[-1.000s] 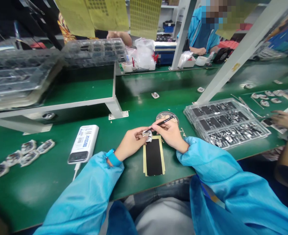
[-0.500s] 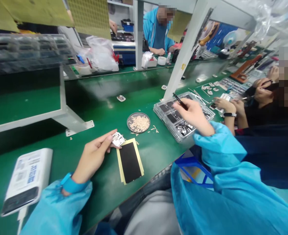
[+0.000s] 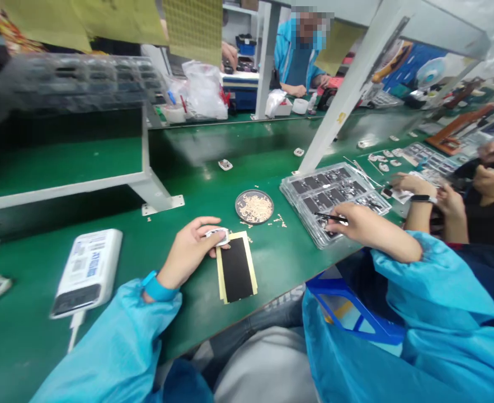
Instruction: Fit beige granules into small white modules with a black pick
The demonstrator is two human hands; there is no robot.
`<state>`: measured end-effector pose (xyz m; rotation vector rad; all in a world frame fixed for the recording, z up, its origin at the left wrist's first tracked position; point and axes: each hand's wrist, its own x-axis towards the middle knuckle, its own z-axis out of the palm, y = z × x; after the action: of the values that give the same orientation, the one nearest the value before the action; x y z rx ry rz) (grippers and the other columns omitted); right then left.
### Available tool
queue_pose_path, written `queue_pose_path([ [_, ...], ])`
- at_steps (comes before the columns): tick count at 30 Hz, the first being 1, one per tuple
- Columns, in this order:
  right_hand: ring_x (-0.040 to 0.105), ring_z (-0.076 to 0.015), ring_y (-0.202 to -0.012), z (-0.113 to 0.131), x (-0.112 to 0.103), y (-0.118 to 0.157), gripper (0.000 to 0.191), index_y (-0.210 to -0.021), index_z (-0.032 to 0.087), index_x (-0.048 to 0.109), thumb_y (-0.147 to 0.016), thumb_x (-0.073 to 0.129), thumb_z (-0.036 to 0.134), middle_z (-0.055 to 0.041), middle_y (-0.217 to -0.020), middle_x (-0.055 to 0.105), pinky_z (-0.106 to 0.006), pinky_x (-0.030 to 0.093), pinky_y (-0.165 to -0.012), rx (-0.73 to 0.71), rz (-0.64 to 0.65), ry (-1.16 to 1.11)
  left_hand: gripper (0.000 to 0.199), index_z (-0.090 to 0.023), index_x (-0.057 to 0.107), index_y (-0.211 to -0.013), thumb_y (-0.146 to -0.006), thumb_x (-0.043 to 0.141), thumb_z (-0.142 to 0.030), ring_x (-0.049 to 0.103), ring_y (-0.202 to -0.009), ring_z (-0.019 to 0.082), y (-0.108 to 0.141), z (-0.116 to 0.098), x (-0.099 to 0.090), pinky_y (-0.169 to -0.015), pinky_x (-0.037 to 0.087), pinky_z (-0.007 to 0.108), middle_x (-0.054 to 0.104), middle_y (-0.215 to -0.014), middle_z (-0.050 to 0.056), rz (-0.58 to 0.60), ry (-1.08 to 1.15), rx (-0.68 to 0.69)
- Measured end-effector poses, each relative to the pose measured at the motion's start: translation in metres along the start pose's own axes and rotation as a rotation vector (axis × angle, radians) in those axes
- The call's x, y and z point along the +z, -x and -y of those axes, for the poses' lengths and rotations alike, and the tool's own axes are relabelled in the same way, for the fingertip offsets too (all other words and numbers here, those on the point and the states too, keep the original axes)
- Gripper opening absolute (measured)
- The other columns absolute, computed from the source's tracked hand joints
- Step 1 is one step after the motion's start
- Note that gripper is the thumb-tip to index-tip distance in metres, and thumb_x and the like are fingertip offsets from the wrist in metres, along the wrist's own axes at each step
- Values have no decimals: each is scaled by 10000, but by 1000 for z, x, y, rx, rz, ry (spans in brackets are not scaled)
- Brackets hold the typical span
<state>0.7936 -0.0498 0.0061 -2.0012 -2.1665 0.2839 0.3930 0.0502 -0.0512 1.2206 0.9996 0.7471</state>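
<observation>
A small white part (image 3: 218, 236) is pinched in my left hand (image 3: 191, 246), just above the top of a black sheet on yellow backing (image 3: 237, 271). My right hand (image 3: 351, 222) grips black tweezers (image 3: 329, 217), whose tips point left over the lower part of a clear compartment box (image 3: 301, 201) holding dark and metallic pieces. Between the hands, a round dark dish (image 3: 254, 207) holds many tiny beige pieces, and several more lie scattered beside it on the green table.
On the left lie a white power bank (image 3: 88, 268) with a cable and a metal shelf leg (image 3: 156, 193). A slanted post (image 3: 343, 106) rises behind the box. A co-worker's hands (image 3: 414, 187) are at the right. Small white parts (image 3: 225, 164) lie further back.
The view has shifted left, so things appear further right. My right hand has come down, with the tweezers now nearly level over the box's near compartments. My left hand still holds the white part, now tilted flatter.
</observation>
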Motion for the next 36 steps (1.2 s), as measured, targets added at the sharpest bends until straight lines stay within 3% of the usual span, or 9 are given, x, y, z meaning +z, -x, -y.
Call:
queue_pose_path([
  [3,589,-164,-655,34,-5,-17,269,-931,191,654,-898,639,458,-36,-783,676,-296,428,-632,-20,-88,-102,552,-120,628,-1177,-784,765,-483,719,-711,196,1,-1,1,-436,374,172,721,-894,110,-4,-42,-13],
  [6,592,-142,-647,88,9,-40,226,-881,192,625,-884,674,412,-14,-764,671,-272,450,-618,-145,-217,-358,495,-99,695,-1082,-828,707,-524,652,-576,130,2,-5,1,-407,323,166,711,-768,99,-14,-49,-32],
  [10,645,-157,-763,152,44,-81,141,-928,187,687,-883,686,321,-35,-871,705,-284,497,-705,-431,-281,-550,470,-93,703,-1010,-806,731,-515,622,-580,114,5,-9,2,-484,470,186,697,-756,76,86,18,-16],
  [13,630,-160,-780,174,68,-109,148,-924,182,726,-909,658,313,-43,-847,691,-306,492,-740,-591,-206,-605,457,-96,681,-978,-761,779,-486,643,-643,137,6,-6,2,-568,568,247,691,-799,68,151,39,19],
  [15,637,-159,-800,178,83,-118,178,-939,178,739,-911,659,334,-48,-861,696,-303,501,-747,-575,-128,-718,433,-91,666,-901,-773,763,-493,626,-613,126,6,-3,2,-551,561,240,670,-757,57,124,25,27],
  [21,681,-178,-907,175,115,-109,395,-1141,169,679,-861,707,447,-70,-994,715,-304,546,-822,-171,30,-1208,420,-89,655,-830,-778,753,-494,611,-600,111,4,1,1,-530,536,209,653,-726,44,37,47,27],
  [27,655,-168,-848,169,123,-106,312,-965,161,695,-840,730,445,-64,-930,712,-297,517,-796,-91,19,-1163,449,-84,676,-851,-748,778,-509,617,-574,119,-1,1,0,-529,523,222,672,-719,54,-6,155,-20],
  [32,631,-138,-730,169,112,-107,319,-907,156,685,-835,725,464,-43,-811,689,-251,496,-675,-24,11,-1173,465,-84,708,-952,-834,682,-533,600,-522,107,-4,-1,-4,-425,339,166,677,-682,65,-65,120,-32],
  [36,603,-124,-673,174,109,-105,318,-843,147,695,-820,730,462,-34,-733,666,-243,480,-648,-34,80,-1169,473,-99,713,-1056,-880,614,-526,667,-648,152,-5,0,-7,-450,346,179,715,-819,104,-91,106,28],
])
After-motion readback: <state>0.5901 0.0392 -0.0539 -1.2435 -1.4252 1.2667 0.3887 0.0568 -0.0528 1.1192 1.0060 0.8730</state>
